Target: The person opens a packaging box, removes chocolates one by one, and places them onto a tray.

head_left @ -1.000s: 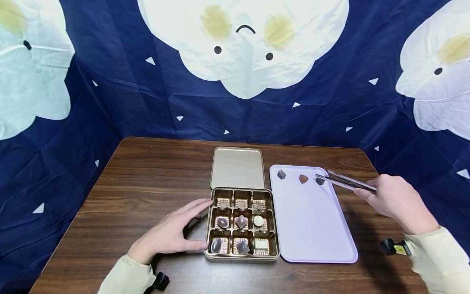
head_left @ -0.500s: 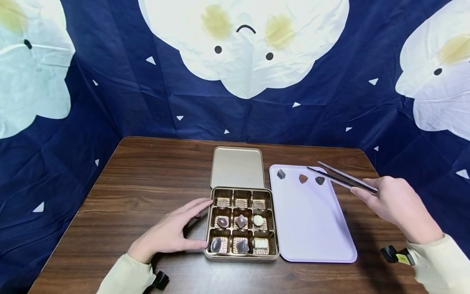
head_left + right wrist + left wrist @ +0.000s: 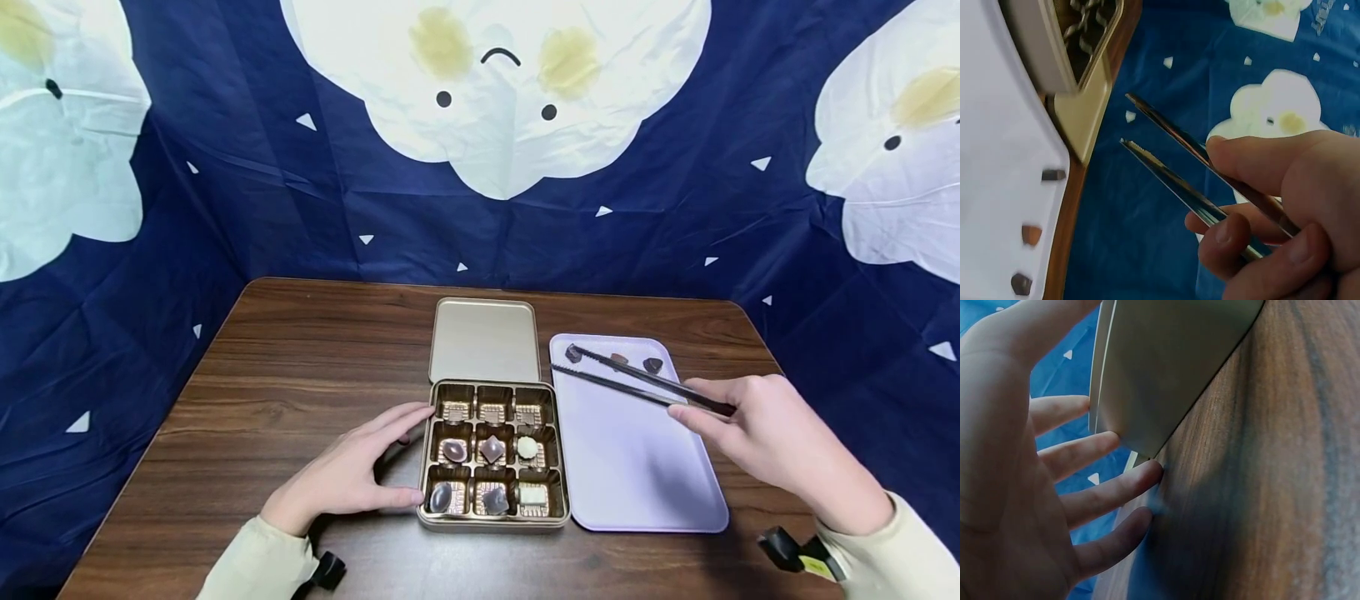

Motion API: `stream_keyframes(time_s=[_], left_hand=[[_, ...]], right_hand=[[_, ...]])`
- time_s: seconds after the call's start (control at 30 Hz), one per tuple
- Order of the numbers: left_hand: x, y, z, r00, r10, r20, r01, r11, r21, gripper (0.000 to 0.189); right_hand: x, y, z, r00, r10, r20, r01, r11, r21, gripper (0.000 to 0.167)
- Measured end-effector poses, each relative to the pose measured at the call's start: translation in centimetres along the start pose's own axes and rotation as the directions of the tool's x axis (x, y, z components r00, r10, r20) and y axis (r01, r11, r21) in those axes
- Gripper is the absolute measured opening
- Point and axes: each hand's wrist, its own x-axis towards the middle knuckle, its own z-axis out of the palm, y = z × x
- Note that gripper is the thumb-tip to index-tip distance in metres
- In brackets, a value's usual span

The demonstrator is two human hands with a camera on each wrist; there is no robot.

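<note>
My left hand point(image 3: 345, 471) touches the left side of the gold tin point(image 3: 495, 527) with straight, spread fingers. The left wrist view also shows these fingertips at the tin's wall. Chocolates sit in the tin's middle and bottom rows, among them a white round chocolate point(image 3: 528, 448); the back row's compartments hold none. In my right hand point(image 3: 780, 433) I pinch long metal tweezers point(image 3: 1172, 132), arms apart, nothing between the tips. The tweezers hang over the lilac tray point(image 3: 637, 475), near a dark cube-shaped chocolate point(image 3: 573, 355). They partly cover a reddish-brown chocolate point(image 3: 619, 358); a dark chocolate point(image 3: 653, 366) lies right of it.
The tin's flat gold lid point(image 3: 484, 342) lies directly behind it. The tray stands close along the tin's right side on the wooden table point(image 3: 315, 350). A blue cloth point(image 3: 300, 208) with white cloud shapes hangs behind and beside the table.
My right hand has swung the tweezers left, from the dark chocolate at the tray's right to the cube-shaped one at its left. The tweezers' arms have spread. My left hand stays put.
</note>
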Motion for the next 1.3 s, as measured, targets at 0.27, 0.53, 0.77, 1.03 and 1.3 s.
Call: stream_keyframes(time_s=[0.27, 0.53, 0.77, 1.03, 1.3], left_hand=[[0.0, 0.0, 0.0, 1.000, 0.004, -0.004, -0.004, 1.000, 0.000, 0.105], [0.0, 0.0, 0.0, 1.000, 0.000, -0.004, 0.000, 1.000, -0.005, 0.105], [0.0, 0.2, -0.1, 1.000, -0.009, 0.004, 0.009, 1.000, -0.014, 0.105], [0.0, 0.1, -0.1, 1.000, -0.006, 0.003, 0.006, 1.000, -0.004, 0.105], [-0.1, 0.1, -0.1, 1.000, -0.006, 0.001, 0.007, 1.000, -0.005, 0.105]], right_hand=[[0.3, -2.7, 0.6, 0.995, -0.033, 0.091, 0.021, 0.991, 0.129, 0.026], [1.1, -4.1, 2.0, 0.975, -0.200, 0.098, 0.177, 0.964, 0.200, 0.019], [1.5, -5.6, 2.9, 0.958, -0.268, 0.104, 0.241, 0.946, 0.217, 0.027], [2.0, -7.0, 3.6, 0.937, -0.325, 0.130, 0.298, 0.935, 0.190, 0.024], [3.1, -8.6, 4.4, 0.911, -0.364, 0.193, 0.335, 0.927, 0.168, 0.035]])
